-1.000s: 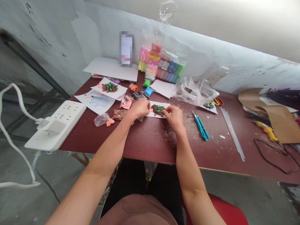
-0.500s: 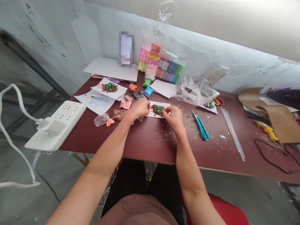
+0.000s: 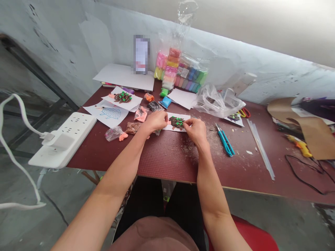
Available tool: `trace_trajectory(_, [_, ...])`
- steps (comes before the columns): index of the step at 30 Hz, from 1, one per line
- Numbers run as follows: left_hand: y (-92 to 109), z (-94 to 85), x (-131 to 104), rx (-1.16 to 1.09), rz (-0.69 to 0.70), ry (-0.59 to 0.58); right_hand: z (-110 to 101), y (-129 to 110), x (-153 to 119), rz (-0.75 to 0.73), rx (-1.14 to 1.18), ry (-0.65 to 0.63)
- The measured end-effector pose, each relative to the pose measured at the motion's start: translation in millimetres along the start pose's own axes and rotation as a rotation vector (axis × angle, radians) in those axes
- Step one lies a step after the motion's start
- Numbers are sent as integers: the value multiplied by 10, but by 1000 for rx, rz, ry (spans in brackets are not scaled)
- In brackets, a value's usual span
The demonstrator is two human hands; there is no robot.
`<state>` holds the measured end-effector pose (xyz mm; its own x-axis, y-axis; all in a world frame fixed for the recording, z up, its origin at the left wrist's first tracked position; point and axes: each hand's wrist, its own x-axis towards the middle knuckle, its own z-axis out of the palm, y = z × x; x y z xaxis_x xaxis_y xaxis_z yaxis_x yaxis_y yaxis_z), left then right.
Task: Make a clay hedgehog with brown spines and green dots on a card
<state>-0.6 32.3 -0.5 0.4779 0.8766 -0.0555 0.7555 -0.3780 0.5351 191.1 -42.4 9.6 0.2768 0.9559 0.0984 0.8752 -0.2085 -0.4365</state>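
A white card (image 3: pixel 171 115) lies on the dark red table, bearing a brown, spiky clay figure (image 3: pixel 177 122) with green dots and a pink end at its left. My left hand (image 3: pixel 157 121) is closed at the card's left side, fingertips beside the pink end; anything between them is too small to make out. At the card's right edge my right hand (image 3: pixel 195 129) has its thumb and fingertips pressed together next to the figure. Whatever that pinch holds is hidden.
Left are a similar figure on paper (image 3: pixel 122 97), a hedgehog drawing (image 3: pixel 110 114), clay bags (image 3: pixel 133 128) and a power strip (image 3: pixel 62 139). A blue cutter (image 3: pixel 225 141), glue sticks (image 3: pixel 260 150) and a glue gun (image 3: pixel 300 145) lie right. Clay packs (image 3: pixel 180 75) stand behind.
My right hand has shifted slightly to the right, uncovering a little more of the figure's right side. My left hand stays in place.
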Motion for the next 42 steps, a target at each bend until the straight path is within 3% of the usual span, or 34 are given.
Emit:
trace_trajectory(7, [30, -79, -3, -157, -3, 45, -65, 88, 37, 62, 81, 121])
trace_trajectory(13, [156, -124, 0, -654, -48, 101, -113, 160, 68, 47, 229, 227])
trace_trajectory(16, [214, -159, -10, -924, -94, 116, -108, 101, 49, -16, 430, 119])
trace_trajectory(20, [200, -190, -31, -1143, -109, 9, -90, -34, -9, -139, 723, -133])
trace_trajectory(23, [159, -160, -33, -1172, -52, -25, -73, -105, -48, -182, 816, -218])
trace_trajectory(27, [136, -85, -13, -1183, 25, -15, -41, -121, -71, -189, 728, -206])
trace_trajectory(35, [121, -38, 59, -1279, -28, 185, 12, -109, -56, -215, 581, -63])
trace_trajectory(39, [111, -30, 50, -1280, 18, 135, 27, -111, -39, -188, 601, 80])
trace_trajectory(42, [128, -16, 41, -1264, 40, 87, 39, -98, -33, -171, 624, 106])
